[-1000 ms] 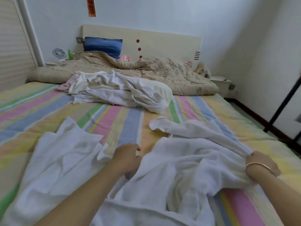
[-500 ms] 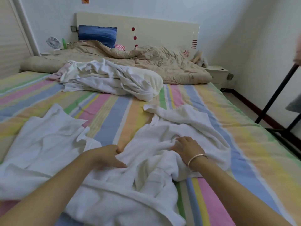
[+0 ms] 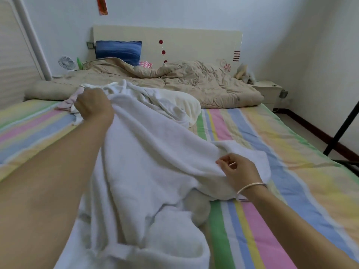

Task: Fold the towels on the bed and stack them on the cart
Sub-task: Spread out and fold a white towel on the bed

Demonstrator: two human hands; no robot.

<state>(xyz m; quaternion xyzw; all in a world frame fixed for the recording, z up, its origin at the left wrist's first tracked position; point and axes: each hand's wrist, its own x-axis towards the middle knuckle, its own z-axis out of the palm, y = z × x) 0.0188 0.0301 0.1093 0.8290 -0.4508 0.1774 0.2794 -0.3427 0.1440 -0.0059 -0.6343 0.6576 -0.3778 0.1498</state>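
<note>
On the striped bed [image 3: 291, 152], gripped a crumpled white towel [image 3: 151, 152] aloft in the left hand [image 3: 93, 105], pinched its near edge with the right hand [image 3: 239, 171], folded none yet, left another towel heap [image 3: 174, 103] beyond.

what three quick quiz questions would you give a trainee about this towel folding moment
1. True or false: the left hand grips the white towel and holds part of it up off the striped sheet.
2. Which wrist wears the bracelet? A) left B) right C) neither
3. Fill in: the pillow at the headboard is ___.
Key: 1 true; 2 B; 3 blue.
</note>
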